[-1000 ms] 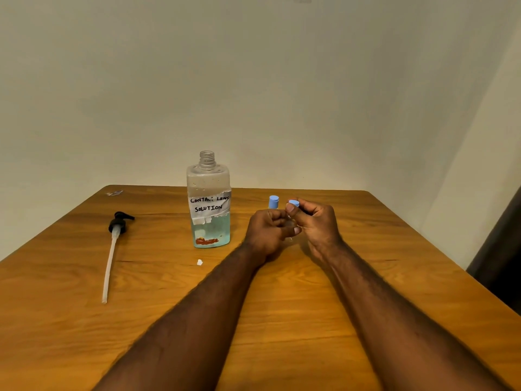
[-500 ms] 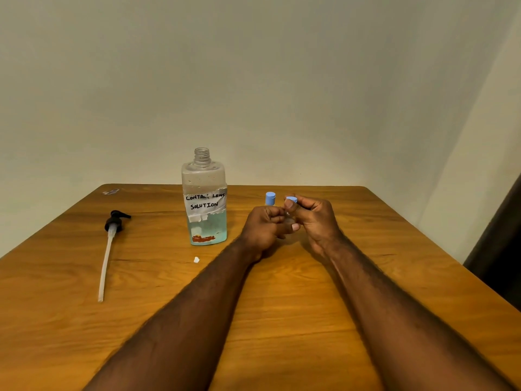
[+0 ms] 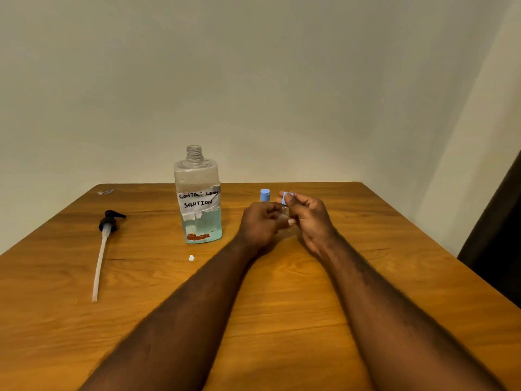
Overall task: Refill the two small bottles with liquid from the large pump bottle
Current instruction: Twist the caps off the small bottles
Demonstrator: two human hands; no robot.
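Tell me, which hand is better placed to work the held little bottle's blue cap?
Likely the right hand: it pinches the blue cap, while the left hand grips the small bottle below it.

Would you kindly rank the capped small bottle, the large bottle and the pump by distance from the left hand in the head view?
1. Capped small bottle, just behind the left hand.
2. Large bottle, to its left.
3. Pump, far left.
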